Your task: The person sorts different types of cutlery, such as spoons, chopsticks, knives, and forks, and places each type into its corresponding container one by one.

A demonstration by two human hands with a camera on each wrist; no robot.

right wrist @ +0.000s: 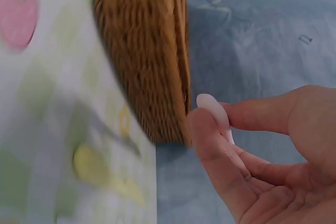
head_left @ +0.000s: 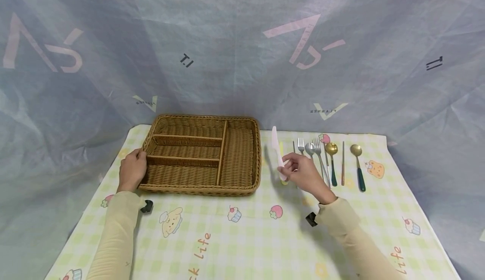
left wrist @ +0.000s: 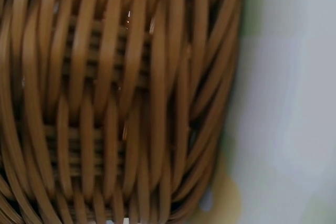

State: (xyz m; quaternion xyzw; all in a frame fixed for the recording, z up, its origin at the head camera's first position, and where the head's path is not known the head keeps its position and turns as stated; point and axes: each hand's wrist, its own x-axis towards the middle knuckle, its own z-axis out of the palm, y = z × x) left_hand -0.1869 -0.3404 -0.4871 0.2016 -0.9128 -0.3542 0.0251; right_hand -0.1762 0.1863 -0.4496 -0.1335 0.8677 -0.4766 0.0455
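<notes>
- So the right hand [head_left: 303, 174] has a pale pink knife [head_left: 275, 139] pinched by its handle between thumb and fingers, right of centre in the frame, blade tip pointing up the frame.
- Right wrist cam backs that up: a rounded whitish end of the knife pokes out between thumb and finger, a bit right of centre.
- The left hand [head_left: 132, 168] grips the left rim of the wicker basket [head_left: 257, 158], left of centre. Its own wrist cam is basically just blurry weave, so no fingers to see there.
- The basket has three stacked compartments on its left side and one tall one on its right, all with bare woven bottoms.
- Just beside the knife, partly behind the right hand, there's a yellow utensil [head_left: 283, 183] on the cloth. Can't tell what kind.
- Right of that, a row of cutlery: a silver fork [head_left: 300, 143], a silver spoon [head_left: 310, 148], another fork [head_left: 317, 144] and a gold spoon [head_left: 331, 148] with a green handle.
- Further right, a brownish stick [head_left: 343, 162], then another gold spoon [head_left: 356, 150] with a dark green handle.
- Everything sits on a green-checked tablecloth [head_left: 250, 242] with cartoon prints, and a grey-blue backdrop [head_left: 227, 40] fills the upper frame.
</notes>
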